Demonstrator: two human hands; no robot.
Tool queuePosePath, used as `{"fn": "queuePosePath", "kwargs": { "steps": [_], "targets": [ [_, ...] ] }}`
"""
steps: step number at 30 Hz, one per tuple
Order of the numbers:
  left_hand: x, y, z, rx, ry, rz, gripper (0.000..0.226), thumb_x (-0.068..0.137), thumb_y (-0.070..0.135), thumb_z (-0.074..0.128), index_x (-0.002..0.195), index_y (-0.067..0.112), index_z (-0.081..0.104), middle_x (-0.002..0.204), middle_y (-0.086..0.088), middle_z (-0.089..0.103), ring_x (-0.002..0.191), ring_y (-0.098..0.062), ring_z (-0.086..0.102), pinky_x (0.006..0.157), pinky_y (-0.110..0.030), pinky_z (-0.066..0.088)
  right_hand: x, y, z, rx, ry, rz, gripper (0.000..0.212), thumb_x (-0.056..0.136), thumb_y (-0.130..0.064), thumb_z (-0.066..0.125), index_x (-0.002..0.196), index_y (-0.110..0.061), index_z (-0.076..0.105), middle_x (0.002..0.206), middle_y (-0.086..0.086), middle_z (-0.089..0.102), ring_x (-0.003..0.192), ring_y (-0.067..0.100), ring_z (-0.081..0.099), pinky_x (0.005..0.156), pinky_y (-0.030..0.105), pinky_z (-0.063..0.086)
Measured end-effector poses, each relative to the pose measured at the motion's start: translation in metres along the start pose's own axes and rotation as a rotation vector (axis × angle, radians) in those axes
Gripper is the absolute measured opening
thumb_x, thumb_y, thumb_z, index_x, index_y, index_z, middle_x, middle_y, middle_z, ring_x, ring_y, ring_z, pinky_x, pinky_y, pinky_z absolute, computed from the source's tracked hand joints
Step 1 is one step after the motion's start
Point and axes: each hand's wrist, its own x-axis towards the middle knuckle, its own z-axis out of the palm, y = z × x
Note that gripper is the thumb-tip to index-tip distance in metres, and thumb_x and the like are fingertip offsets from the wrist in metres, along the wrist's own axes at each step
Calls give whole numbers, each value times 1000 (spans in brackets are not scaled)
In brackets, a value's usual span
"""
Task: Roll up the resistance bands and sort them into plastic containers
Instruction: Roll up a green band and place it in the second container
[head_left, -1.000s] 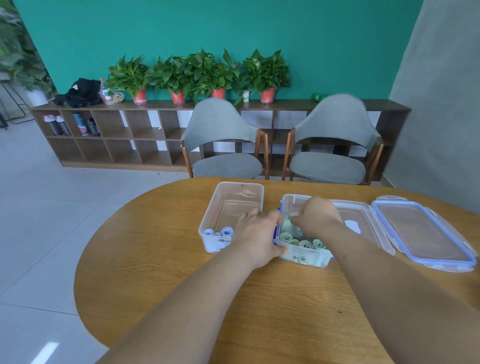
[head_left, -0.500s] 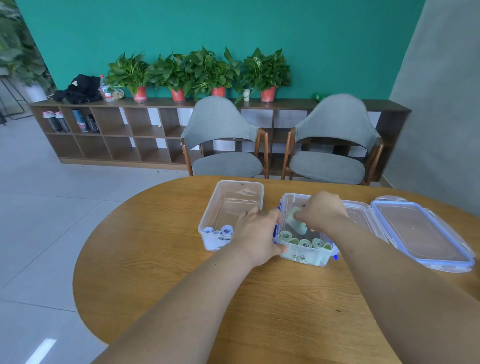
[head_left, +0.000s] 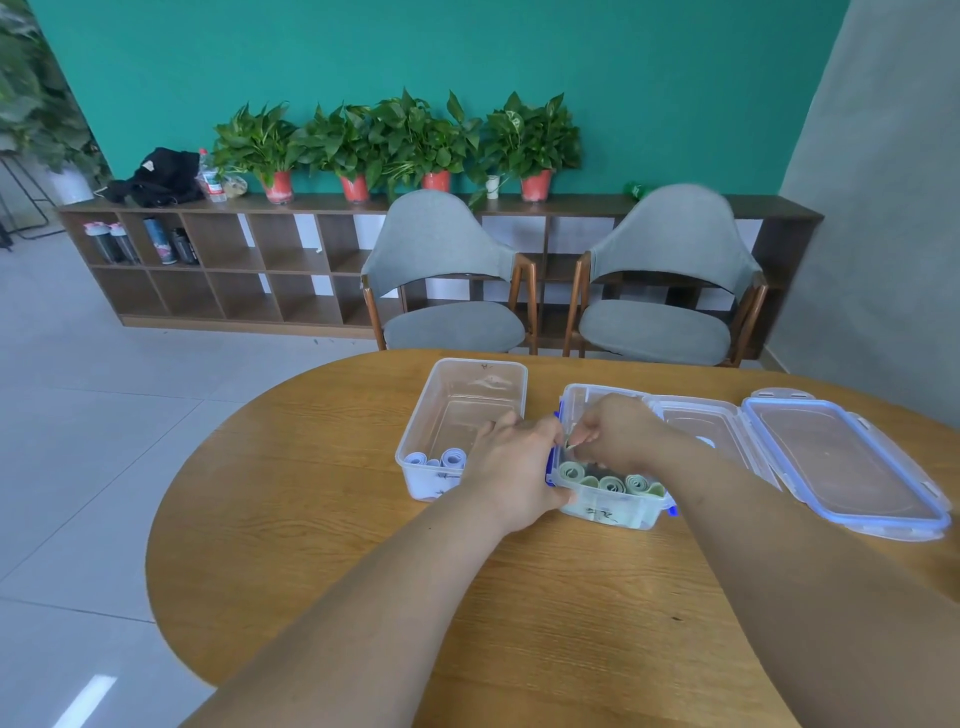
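Two clear plastic containers stand side by side on the round wooden table (head_left: 322, 519). The left container (head_left: 511, 374) holds a couple of rolled pale-blue bands (head_left: 451, 458) at its near end. In the right container (head_left: 608, 512), which has blue clips, several rolled green bands (head_left: 612, 484) line the near wall. My left hand (head_left: 511, 465) grips that container's left wall, with the thumb on its front corner. My right hand (head_left: 615, 434) is curled over the inside of it and pinches a small piece of green band (head_left: 571, 445), most of which is hidden by the fingers.
A clear lid (head_left: 698, 431) lies just right of the right container. Beside it, a second lid with a blue rim (head_left: 841, 467) reaches the table's right side. Two grey chairs (head_left: 452, 322) stand behind the table, with a low shelf of potted plants (head_left: 358, 150) behind them.
My right hand has come up from deep in the right container and moved toward its left rim, with a green band in its fingers. My left hand has stayed on the container's wall.
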Motion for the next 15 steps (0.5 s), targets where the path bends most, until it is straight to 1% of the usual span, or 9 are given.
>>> {"fn": "queuePosePath", "kwargs": {
  "steps": [3, 6, 7, 9, 10, 11, 12, 13, 15],
  "targets": [
    [1, 0, 1, 16, 7, 9, 57, 82, 54, 82, 128, 33, 55, 123, 13, 66, 120, -19, 44, 99, -38, 38, -1, 1, -1, -25, -17, -29, 14, 92, -22, 77, 105, -18, 79, 106, 1, 74, 97, 20, 70, 88, 33, 58],
    [2, 0, 0, 31, 2, 19, 63, 83, 55, 81, 136, 32, 58, 127, 12, 66, 123, -19, 44, 103, -39, 39, -1, 1, -5, -36, -64, -28, 14, 97, -18, 68, 104, -15, 79, 91, 0, 72, 90, 22, 71, 85, 35, 59],
    [2, 0, 0, 38, 2, 24, 65, 83, 55, 81, 139, 32, 58, 129, 11, 65, 125, -19, 44, 105, -39, 39, -1, 3, -6, -30, -77, -25, 16, 98, -15, 66, 107, -17, 78, 90, -1, 71, 89, 21, 71, 86, 35, 60],
    [3, 0, 0, 46, 0, 28, 67, 83, 56, 80, 141, 31, 58, 132, 10, 65, 127, -19, 44, 107, -39, 39, 1, 6, -6, -53, -78, -5, 18, 98, -15, 65, 113, -17, 76, 98, 1, 71, 91, 22, 70, 89, 37, 60],
    [3, 1, 0, 50, 0, 30, 68, 83, 57, 80, 142, 31, 58, 133, 10, 64, 127, -19, 44, 107, -39, 38, 1, 8, -3, -91, -80, 7, 15, 99, -19, 66, 109, -13, 76, 99, 3, 70, 90, 22, 69, 87, 37, 59],
    [3, 1, 1, 56, 0, 32, 68, 84, 57, 79, 143, 30, 59, 133, 10, 64, 128, -19, 44, 107, -39, 38, 1, 9, -1, -125, -80, 14, 18, 101, -25, 65, 99, -10, 75, 92, 4, 67, 82, 21, 65, 80, 35, 57],
    [3, 1, 1, 63, -4, 35, 68, 84, 57, 79, 144, 30, 59, 134, 10, 63, 128, -19, 44, 107, -39, 38, 1, 9, 3, -127, -84, 30, 27, 102, -28, 63, 84, -9, 70, 80, 4, 61, 71, 20, 59, 71, 32, 52],
    [3, 1, 1, 68, -7, 36, 68, 84, 58, 78, 144, 30, 59, 134, 9, 63, 128, -19, 43, 108, -39, 38, 0, 9, 5, -104, -90, 41, 37, 102, -28, 62, 70, -10, 61, 70, 3, 52, 61, 19, 50, 63, 31, 46],
    [4, 0, 2, 72, -7, 36, 69, 84, 59, 77, 144, 31, 59, 135, 9, 62, 129, -20, 43, 108, -39, 38, -1, 8, 6, -67, -88, 60, 44, 102, -27, 62, 62, -13, 49, 62, 2, 44, 55, 19, 43, 58, 30, 40]
  ]
}}
